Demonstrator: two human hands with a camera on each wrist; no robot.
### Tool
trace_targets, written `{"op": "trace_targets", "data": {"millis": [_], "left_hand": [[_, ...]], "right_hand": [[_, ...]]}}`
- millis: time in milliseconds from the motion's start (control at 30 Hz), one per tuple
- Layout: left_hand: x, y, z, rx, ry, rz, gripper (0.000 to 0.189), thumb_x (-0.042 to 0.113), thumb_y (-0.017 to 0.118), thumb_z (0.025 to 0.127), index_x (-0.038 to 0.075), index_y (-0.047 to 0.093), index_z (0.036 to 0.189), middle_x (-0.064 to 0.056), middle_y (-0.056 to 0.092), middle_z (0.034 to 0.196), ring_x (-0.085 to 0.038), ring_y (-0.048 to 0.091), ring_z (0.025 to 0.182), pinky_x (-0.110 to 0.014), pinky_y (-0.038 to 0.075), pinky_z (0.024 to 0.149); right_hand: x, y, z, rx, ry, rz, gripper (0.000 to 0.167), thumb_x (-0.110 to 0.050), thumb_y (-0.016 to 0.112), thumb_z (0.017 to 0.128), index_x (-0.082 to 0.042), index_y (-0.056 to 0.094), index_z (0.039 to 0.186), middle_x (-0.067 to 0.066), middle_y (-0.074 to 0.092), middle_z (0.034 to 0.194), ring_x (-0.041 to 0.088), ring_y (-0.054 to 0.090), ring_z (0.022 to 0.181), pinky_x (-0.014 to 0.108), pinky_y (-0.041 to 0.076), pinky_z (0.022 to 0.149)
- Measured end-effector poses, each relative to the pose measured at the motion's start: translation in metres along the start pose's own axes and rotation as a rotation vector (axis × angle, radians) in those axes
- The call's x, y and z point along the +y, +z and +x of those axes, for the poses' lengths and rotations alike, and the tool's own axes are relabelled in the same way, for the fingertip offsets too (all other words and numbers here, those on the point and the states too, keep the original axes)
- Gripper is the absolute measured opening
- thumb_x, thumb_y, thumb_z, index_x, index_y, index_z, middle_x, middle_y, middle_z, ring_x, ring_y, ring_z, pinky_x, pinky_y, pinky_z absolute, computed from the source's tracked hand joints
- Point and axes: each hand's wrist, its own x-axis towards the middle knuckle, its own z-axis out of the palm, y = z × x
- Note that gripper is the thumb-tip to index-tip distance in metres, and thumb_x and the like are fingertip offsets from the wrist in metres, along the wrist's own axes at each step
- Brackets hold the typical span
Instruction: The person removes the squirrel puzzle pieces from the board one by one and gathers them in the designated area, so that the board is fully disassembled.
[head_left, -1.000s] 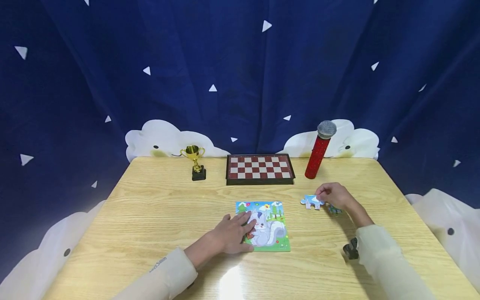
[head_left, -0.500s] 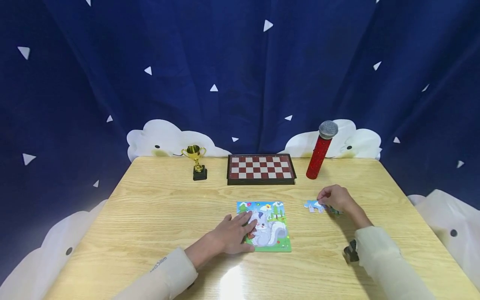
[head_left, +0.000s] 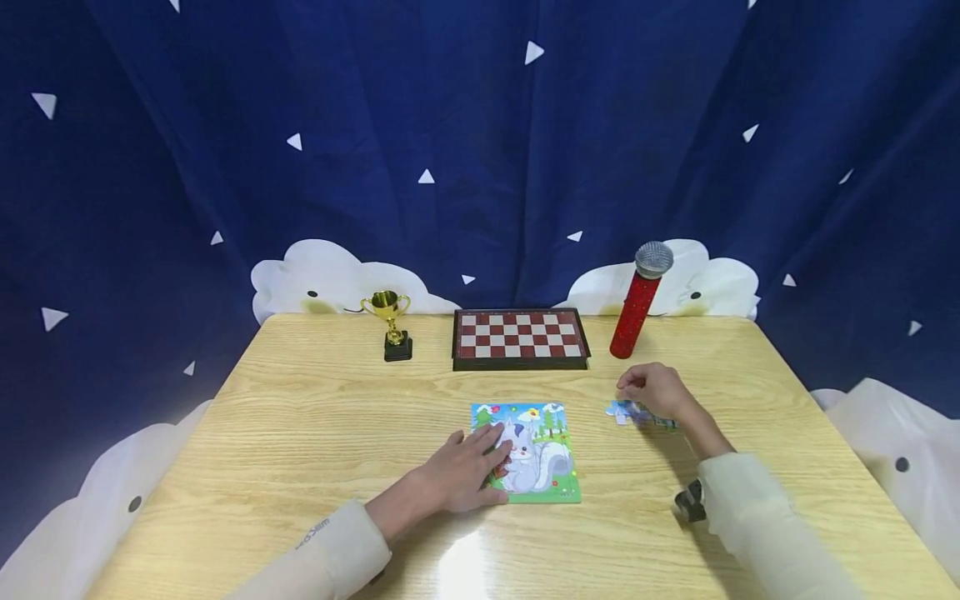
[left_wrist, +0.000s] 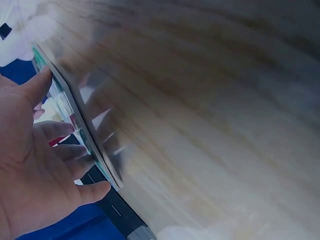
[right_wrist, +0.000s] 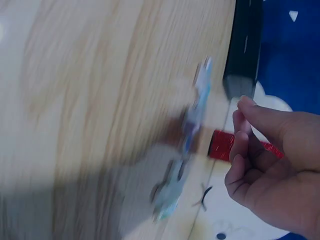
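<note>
My left hand (head_left: 463,471) lies with spread fingers on the left part of a squirrel picture puzzle (head_left: 551,467). In the left wrist view, the fingertips (left_wrist: 100,190) reach over the puzzle's edge. My right hand (head_left: 660,392) hovers over loose jigsaw pieces, its fingers curled and thumb against the index finger, with nothing between them. A blue and white jigsaw piece (head_left: 620,413) lies under the fingers, partly hidden by them. Beside it, a greenish piece (right_wrist: 169,195) lies on the table, blurred in the right wrist view.
A checkered game board (head_left: 521,335) in a black frame stands behind the puzzle. To its left is a gold trophy cup (head_left: 387,312) on a black base; to its right, a red microphone (head_left: 636,317) stands upright. A dark blue curtain (head_left: 480,125) hangs behind the wooden table (head_left: 315,400).
My right hand has let go of the blue and white piece and moved left above it. That piece has shifted slightly toward me. The left hand stays on the puzzle.
</note>
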Motion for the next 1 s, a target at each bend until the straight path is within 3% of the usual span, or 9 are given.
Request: {"op": "trace_targets", "data": {"millis": [300,500,733,1000], "left_hand": [[0.001,0.002,-0.007,0.043,0.017,0.006,0.075,0.060,0.042,0.092,0.016,0.027,0.151,-0.007,0.020,0.159,-0.025,0.024,0.146,-0.053,0.030,0.112],[0.003,0.001,-0.014,0.030,0.023,-0.012,0.073,0.060,0.042,0.092,0.017,0.029,0.150,-0.006,0.021,0.159,-0.024,0.025,0.145,-0.052,0.031,0.112],[0.002,0.002,-0.021,0.019,0.021,-0.001,0.072,0.061,0.040,0.093,0.019,0.029,0.150,-0.004,0.022,0.159,-0.022,0.026,0.145,-0.052,0.032,0.111],[-0.002,0.003,-0.027,0.026,0.023,0.014,0.073,0.061,0.040,0.092,0.020,0.027,0.151,-0.005,0.024,0.158,-0.021,0.028,0.144,-0.051,0.035,0.109]], "right_hand": [[-0.040,0.018,0.002,-0.015,-0.074,0.055,0.006,-0.010,0.066,0.088,-0.006,0.070,0.090,0.004,0.065,0.079,0.014,0.052,0.070,0.025,0.044,0.060],[-0.065,0.037,0.006,-0.060,-0.126,0.075,0.004,-0.012,0.067,0.087,-0.009,0.070,0.088,0.001,0.064,0.077,0.012,0.049,0.067,0.023,0.041,0.057],[-0.090,0.058,0.008,-0.089,-0.176,0.107,0.004,-0.012,0.068,0.086,-0.010,0.072,0.086,-0.002,0.067,0.076,0.009,0.053,0.068,0.024,0.044,0.063],[-0.115,0.079,0.010,-0.118,-0.141,0.174,0.004,-0.010,0.069,0.085,-0.008,0.071,0.087,0.000,0.065,0.074,0.010,0.054,0.066,0.022,0.044,0.061]]}}
